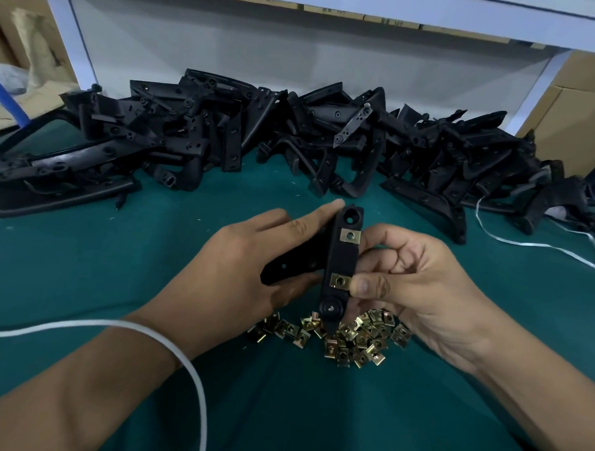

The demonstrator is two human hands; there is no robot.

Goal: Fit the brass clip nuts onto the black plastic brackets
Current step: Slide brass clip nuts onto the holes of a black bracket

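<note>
Holding a black plastic bracket (339, 257) upright above the green table cover (119, 259), the person works with both hands close together near the middle of the view. The left hand (251, 257) grips the bracket from the left, its fingers wrapped behind the part and one fingertip reaching up beside the round hole at the top end. The right hand (405, 273) has its fingers curled, and its thumb (365, 286) presses on the right edge of the lower brass clip nut (340, 281), which sits across the bracket's narrow bar. A second clip nut, the upper one (350, 236), is already seated on the same bar — just below the round hole.

Directly under the hands lies a loose heap of brass clip nuts (346, 335) on the cover, and the bracket's pointed lower tip hangs just over it. Farther back, a long pile of black brackets (258, 139) stretches across the table in front of a white frame (73, 42). A white cord (170, 342) loops over the left forearm, and another white strand (525, 243) trails on the right — near cardboard boxes (576, 113) at the edge.
</note>
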